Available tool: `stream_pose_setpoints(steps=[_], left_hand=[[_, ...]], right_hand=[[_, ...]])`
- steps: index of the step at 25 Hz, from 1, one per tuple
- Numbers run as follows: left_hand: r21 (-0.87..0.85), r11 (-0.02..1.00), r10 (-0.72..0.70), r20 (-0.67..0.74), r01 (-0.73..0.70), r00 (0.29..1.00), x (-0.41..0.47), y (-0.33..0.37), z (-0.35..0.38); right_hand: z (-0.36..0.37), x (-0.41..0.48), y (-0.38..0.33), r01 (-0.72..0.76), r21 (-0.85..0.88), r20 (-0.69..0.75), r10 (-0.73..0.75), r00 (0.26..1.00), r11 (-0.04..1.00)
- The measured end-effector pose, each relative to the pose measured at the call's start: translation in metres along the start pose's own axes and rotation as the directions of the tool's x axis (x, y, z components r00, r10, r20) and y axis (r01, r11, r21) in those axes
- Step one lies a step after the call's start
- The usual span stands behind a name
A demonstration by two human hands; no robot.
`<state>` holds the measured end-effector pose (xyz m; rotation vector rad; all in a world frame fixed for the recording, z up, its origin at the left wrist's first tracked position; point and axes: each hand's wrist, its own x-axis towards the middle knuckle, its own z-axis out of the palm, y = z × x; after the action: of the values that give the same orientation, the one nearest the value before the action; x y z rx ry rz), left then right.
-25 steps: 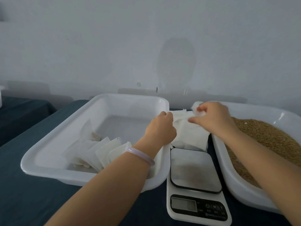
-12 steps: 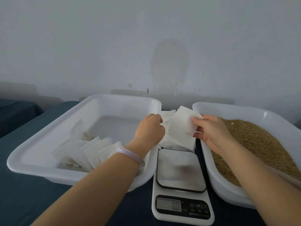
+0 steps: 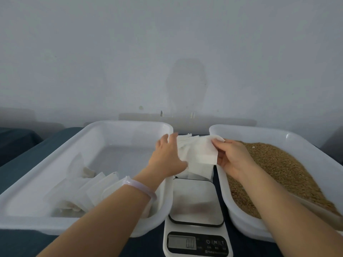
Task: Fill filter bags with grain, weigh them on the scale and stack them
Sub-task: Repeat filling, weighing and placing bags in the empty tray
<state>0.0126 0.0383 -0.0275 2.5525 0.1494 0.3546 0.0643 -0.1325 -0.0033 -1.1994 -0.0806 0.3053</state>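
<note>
Head view, centre: right hand (image 3: 232,158) pinches one bag (image 3: 202,154); left hand (image 3: 167,156), fingers nearly straight, touches the pile (image 3: 184,140). It is best to separate only one, then open it over the grain (image 3: 278,164).

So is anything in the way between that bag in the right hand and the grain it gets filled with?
Nothing visible. The right hand pinches the bag right at the left edge of the tray, and the grain lies uncovered just beside it.
</note>
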Motion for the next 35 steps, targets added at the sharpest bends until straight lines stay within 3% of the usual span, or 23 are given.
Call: stream_pose_setpoints(steps=[2, 3, 5, 7, 8, 10, 12, 14, 17, 21, 23, 25, 31, 35], left_hand=[[-0.08, 0.972, 0.229, 0.097, -0.222, 0.969, -0.005, 0.006, -0.001], [-0.106, 0.947, 0.313, 0.075, -0.304, 0.947, -0.007, 0.01, -0.001], [-0.19, 0.879, 0.421, -0.123, -0.437, 0.899, -0.007, 0.02, 0.0], [-0.379, 0.797, 0.371, -0.309, -0.471, 0.876, -0.005, 0.027, 0.001], [-0.492, 0.758, 0.298, -0.322, -0.428, 0.899, -0.005, 0.029, 0.0], [-0.658, 0.687, 0.147, -0.288, -0.307, 0.946, -0.009, 0.03, -0.005], [-0.725, 0.654, 0.065, -0.231, -0.217, 0.971, -0.009, 0.027, -0.012], [-0.751, 0.644, 0.059, -0.144, -0.148, 0.988, -0.008, 0.022, -0.017], [-0.727, 0.678, 0.105, -0.052, -0.11, 0.993, -0.008, 0.02, -0.019], [-0.673, 0.724, 0.188, -0.021, -0.153, 0.982, -0.01, 0.023, -0.015], [-0.614, 0.77, 0.219, 0.0, -0.173, 0.976, -0.01, 0.022, -0.013], [-0.585, 0.798, 0.202, 0.03, -0.146, 0.979, -0.01, 0.021, -0.012], [-0.63, 0.771, 0.107, -0.015, -0.093, 0.994, -0.009, 0.016, -0.011], [-0.612, 0.783, 0.119, -0.029, -0.112, 0.992, -0.008, 0.014, -0.008]], right_hand=[[-0.002, 0.002, -0.001, -0.024, 0.144, -0.03, 0.029, 0.999, 0.989], [-0.004, 0.003, -0.002, -0.043, 0.22, -0.029, 0.05, 0.998, 0.975], [-0.006, 0.001, -0.003, -0.107, 0.289, 0.033, 0.102, 0.994, 0.951], [-0.003, -0.002, -0.003, -0.164, 0.217, 0.072, 0.152, 0.986, 0.962], [-0.001, -0.003, -0.003, -0.141, 0.14, 0.049, 0.135, 0.99, 0.98], [0.001, -0.002, -0.002, 0.077, -0.078, -0.055, -0.082, 0.995, 0.994], [0.001, -0.005, -0.008, 0.412, -0.214, -0.059, -0.432, 0.9, 0.886], [-0.002, -0.013, -0.01, 0.616, -0.246, 0.126, -0.606, 0.786, 0.748], [0.0, -0.025, -0.004, 0.718, -0.402, 0.413, -0.587, 0.696, 0.568], [0.004, -0.026, 0.003, 0.795, -0.517, 0.526, -0.614, 0.588, 0.319], [0.002, -0.024, 0.001, 0.773, -0.567, 0.513, -0.613, 0.601, 0.284], [-0.001, -0.024, -0.001, 0.726, -0.599, 0.48, -0.574, 0.663, 0.338], [-0.002, -0.028, -0.003, 0.658, -0.669, 0.473, -0.485, 0.735, 0.345], [-0.003, -0.028, -0.007, 0.613, -0.685, 0.462, -0.416, 0.783, 0.394]])
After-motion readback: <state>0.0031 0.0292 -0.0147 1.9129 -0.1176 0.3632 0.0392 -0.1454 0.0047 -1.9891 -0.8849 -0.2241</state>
